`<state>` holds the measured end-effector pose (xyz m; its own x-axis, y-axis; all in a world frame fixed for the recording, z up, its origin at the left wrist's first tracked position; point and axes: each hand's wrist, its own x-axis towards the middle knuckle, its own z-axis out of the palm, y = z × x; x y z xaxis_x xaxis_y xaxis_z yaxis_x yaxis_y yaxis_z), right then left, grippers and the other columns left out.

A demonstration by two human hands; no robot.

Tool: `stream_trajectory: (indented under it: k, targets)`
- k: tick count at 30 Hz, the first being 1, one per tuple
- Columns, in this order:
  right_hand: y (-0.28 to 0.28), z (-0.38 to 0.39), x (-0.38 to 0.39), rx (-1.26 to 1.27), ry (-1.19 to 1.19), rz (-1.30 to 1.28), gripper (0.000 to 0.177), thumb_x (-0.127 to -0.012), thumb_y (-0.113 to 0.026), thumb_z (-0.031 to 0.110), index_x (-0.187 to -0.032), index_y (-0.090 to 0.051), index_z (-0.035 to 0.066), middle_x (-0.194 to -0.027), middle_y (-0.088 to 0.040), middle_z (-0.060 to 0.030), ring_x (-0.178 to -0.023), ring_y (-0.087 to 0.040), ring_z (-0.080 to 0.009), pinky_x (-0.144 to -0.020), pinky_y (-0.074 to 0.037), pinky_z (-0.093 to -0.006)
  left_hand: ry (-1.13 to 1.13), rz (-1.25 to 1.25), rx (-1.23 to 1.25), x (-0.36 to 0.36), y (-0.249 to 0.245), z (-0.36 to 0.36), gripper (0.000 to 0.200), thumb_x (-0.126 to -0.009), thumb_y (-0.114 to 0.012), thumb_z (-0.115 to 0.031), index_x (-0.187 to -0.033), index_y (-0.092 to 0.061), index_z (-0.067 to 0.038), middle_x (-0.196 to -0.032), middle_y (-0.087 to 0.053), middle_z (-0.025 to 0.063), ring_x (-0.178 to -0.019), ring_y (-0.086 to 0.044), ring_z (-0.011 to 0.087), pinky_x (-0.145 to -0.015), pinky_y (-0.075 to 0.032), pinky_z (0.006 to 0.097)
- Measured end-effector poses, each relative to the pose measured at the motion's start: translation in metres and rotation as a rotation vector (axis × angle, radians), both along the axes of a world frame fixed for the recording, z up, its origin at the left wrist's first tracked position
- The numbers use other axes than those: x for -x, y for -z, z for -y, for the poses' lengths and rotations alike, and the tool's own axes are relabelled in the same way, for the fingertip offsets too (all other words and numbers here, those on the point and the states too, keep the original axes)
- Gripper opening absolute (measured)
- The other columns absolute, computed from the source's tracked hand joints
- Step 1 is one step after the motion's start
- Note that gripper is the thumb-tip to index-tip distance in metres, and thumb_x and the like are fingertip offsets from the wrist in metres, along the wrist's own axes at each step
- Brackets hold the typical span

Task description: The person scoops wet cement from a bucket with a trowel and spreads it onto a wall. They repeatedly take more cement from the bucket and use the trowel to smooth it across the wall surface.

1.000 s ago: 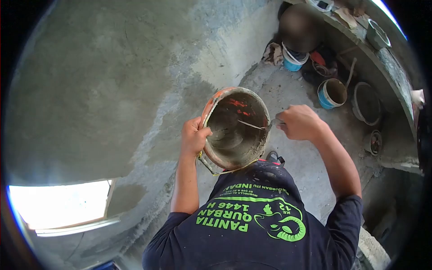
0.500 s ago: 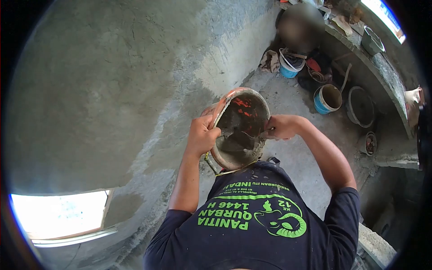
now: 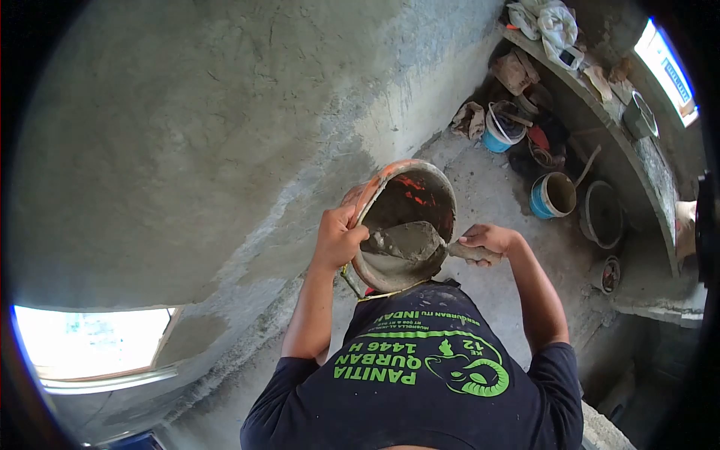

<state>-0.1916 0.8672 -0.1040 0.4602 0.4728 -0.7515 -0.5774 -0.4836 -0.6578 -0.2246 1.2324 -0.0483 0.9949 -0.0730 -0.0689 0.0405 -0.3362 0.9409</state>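
Note:
My left hand (image 3: 339, 236) is closed round the left rim of an orange bucket (image 3: 367, 191), which is tilted with its mouth toward me. Grey mortar coats the bucket's inside, with a few orange patches showing. My right hand (image 3: 489, 244) grips the handle of a trowel (image 3: 411, 241) at the bucket's right side. The trowel's blade lies inside the bucket mouth, with wet mortar on it. A yellow-green strap or handle (image 3: 349, 281) hangs at the bucket's lower left.
A plastered wall (image 3: 187, 150) fills the left side, with a bright window (image 3: 90, 341) low in it. On the floor at right stand a blue-and-white bucket (image 3: 501, 131), a blue bucket (image 3: 553, 196), a dark round tub (image 3: 602, 215) and a small pail (image 3: 610, 275). A curved ledge (image 3: 637, 142) runs behind them.
The trowel blade, deep in the bucket before, now shows across its mouth with mortar on it. My right hand has moved slightly right and down. The view has shifted.

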Motion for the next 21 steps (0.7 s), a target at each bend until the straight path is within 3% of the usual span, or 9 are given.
stream_trajectory:
  k: [7,10,11,13,19,21]
  targets:
    - [-0.008,-0.034,-0.03,0.02,-0.142,0.124,0.037,-0.102,-0.056,0.036,-0.106,-0.069,0.001,-0.077,-0.068,-0.0075,-0.059,-0.064,-0.0161,-0.05,-0.052,-0.0314,-0.044,0.004,-0.019,-0.014,0.005,-0.035,0.007,-0.068,-0.063,-0.001,-0.073,-0.058,0.0,-0.066,-0.05,-0.0068,-0.06,-0.043,0.0055,-0.055,-0.033,0.0273]
    - [-0.036,-0.058,-0.051,0.22,-0.399,0.409,0.033,-0.1,-0.052,0.031,-0.1,-0.07,0.002,-0.075,-0.067,-0.0082,-0.057,-0.064,-0.0168,-0.051,-0.052,-0.0336,-0.02,0.021,-0.099,-0.024,-0.009,-0.039,0.008,-0.068,-0.064,-0.001,-0.072,-0.057,0.0,-0.065,-0.049,-0.0064,-0.059,-0.043,0.0058,-0.054,-0.033,0.0276]
    - [-0.04,-0.07,-0.058,0.213,-0.385,0.396,0.033,-0.1,-0.052,0.031,-0.1,-0.07,0.002,-0.075,-0.067,-0.0082,-0.057,-0.064,-0.0168,-0.051,-0.052,-0.0336,-0.005,0.009,-0.106,-0.028,-0.01,-0.039,0.008,-0.068,-0.064,-0.001,-0.072,-0.057,0.0,-0.065,-0.049,-0.0064,-0.059,-0.043,0.0058,-0.054,-0.033,0.0276]
    - [-0.042,-0.089,-0.066,0.283,-0.596,0.411,0.034,-0.1,-0.054,0.034,-0.102,-0.071,0.004,-0.075,-0.067,-0.0083,-0.059,-0.065,-0.0178,-0.052,-0.053,-0.0339,0.016,0.003,-0.065,-0.039,-0.012,-0.041,0.008,-0.067,-0.064,-0.003,-0.073,-0.059,0.001,-0.064,-0.05,-0.006,-0.059,-0.043,0.0059,-0.054,-0.033,0.0279]
    - [0.023,-0.078,-0.061,-0.085,-0.242,0.281,0.04,-0.099,-0.061,0.038,-0.099,-0.072,0.0,-0.079,-0.068,-0.0068,-0.066,-0.063,-0.0136,-0.055,-0.052,-0.0336,0.1,-0.033,-0.066,-0.07,-0.007,-0.04,0.01,-0.069,-0.062,-0.001,-0.077,-0.063,0.002,-0.067,-0.057,-0.0052,-0.06,-0.046,0.0058,-0.055,-0.035,0.0262]
    - [0.023,-0.063,-0.059,-0.106,-0.179,0.247,0.042,-0.099,-0.06,0.04,-0.104,-0.071,-0.001,-0.078,-0.068,-0.0069,-0.063,-0.063,-0.0145,-0.054,-0.053,-0.0322,0.078,-0.033,-0.017,-0.078,-0.006,-0.031,0.008,-0.067,-0.064,-0.003,-0.071,-0.057,0.0,-0.062,-0.051,-0.0041,-0.058,-0.043,0.0065,-0.052,-0.033,0.0286]
